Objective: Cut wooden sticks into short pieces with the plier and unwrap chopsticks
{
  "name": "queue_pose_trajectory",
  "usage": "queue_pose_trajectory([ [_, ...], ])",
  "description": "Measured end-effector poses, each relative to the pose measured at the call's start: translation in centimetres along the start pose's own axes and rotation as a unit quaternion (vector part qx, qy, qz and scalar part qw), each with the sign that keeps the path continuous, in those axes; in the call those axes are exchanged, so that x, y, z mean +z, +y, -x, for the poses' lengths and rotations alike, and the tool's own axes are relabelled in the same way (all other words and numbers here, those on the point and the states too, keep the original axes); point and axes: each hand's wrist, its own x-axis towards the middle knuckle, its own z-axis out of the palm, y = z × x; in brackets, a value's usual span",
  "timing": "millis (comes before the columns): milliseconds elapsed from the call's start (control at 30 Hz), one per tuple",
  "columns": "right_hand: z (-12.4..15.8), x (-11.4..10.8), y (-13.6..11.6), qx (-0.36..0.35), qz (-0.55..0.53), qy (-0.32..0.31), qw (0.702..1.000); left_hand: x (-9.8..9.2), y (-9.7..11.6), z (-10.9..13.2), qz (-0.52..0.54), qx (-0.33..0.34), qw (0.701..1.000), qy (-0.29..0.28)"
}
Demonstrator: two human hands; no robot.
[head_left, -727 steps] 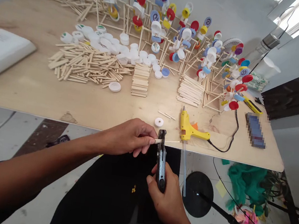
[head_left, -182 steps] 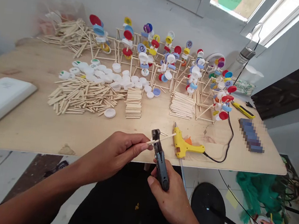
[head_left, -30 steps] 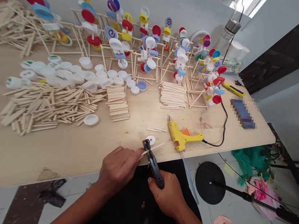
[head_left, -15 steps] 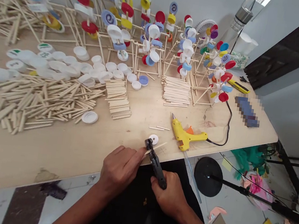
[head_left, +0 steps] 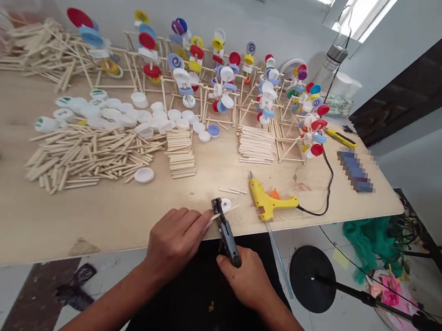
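Observation:
My right hand [head_left: 249,278] is closed round the handle of a dark cutting tool [head_left: 226,235] that looks like pliers or pruning shears. The tool's head lies across a thin wooden stick [head_left: 232,209] near the table's front edge. My left hand [head_left: 177,236] pinches the stick on the left of the tool's head. Just behind the head lies a small white disc [head_left: 225,205] with a dark spot at its middle. Two or so short stick pieces [head_left: 234,191] rest beyond it. On the right is a yellow glue gun [head_left: 271,199] with an orange trigger.
Loose sticks [head_left: 84,155] lie heaped at the left, below many white bottle caps [head_left: 111,113]. Two neat stick stacks [head_left: 256,146] [head_left: 181,155] sit mid-table. Stick frames with coloured caps [head_left: 225,87] line the back. A yellow cutter knife [head_left: 341,138] lies right; a black stand [head_left: 312,278] is on the floor.
The view has tilted up and shifted left, showing more wall and window. Both hands keep their hold on the stick and the cutting tool, with little visible movement.

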Motion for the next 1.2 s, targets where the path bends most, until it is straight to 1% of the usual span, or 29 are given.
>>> queue_pose_trajectory([
  [200,0.2,-0.2,0.3,-0.009,-0.001,0.005,1.000,-0.5,-0.2,-0.2,-0.028,0.056,0.998,-0.009],
  [367,0.4,-0.1,0.4,0.001,0.015,-0.008,1.000,-0.4,-0.2,-0.4,-0.057,0.077,0.995,-0.014],
  [467,0.4,0.1,0.5,-0.001,0.013,-0.005,1.000,-0.2,-0.1,-0.4,-0.063,0.079,0.995,-0.008],
  [567,0.5,0.2,0.8,-0.003,0.015,-0.004,1.000,0.1,-0.1,-0.2,-0.041,0.080,0.996,-0.005],
  [867,0.7,-0.2,0.7,0.006,-0.015,-0.019,1.000,0.4,-1.0,0.0,0.026,0.059,0.997,-0.043],
  [1000,0.9,-0.3,0.6,0.007,-0.026,-0.025,0.999,0.4,-1.0,-0.1,0.073,0.046,0.994,-0.062],
  [1100,0.9,-0.1,0.7,0.001,-0.028,-0.015,1.000,0.4,-0.9,0.0,0.097,0.038,0.993,-0.057],
  [1200,0.9,0.2,0.9,-0.004,-0.021,-0.004,1.000,0.3,-0.7,0.1,0.091,0.039,0.994,-0.049],
])
